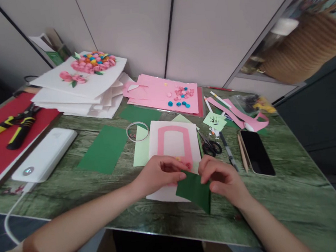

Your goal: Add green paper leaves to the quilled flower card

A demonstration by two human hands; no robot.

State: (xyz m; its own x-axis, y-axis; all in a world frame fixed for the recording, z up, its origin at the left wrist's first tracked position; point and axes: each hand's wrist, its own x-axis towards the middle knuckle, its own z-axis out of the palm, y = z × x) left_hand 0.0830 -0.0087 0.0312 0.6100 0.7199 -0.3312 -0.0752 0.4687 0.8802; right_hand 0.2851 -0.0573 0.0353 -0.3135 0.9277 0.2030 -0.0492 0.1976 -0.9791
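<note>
My left hand and my right hand both pinch a folded dark green paper near the table's front edge. The fingers of each hand are closed on its upper edge. Under the hands lies a white card with a pink arched frame on it. A pale green sheet sticks out from beneath the card's left side.
A dark green sheet, a white power bank and pliers on red board lie left. Scissors, pens, a phone and pink strips lie right. A wire ring, pink sheets and stacked white cards sit behind.
</note>
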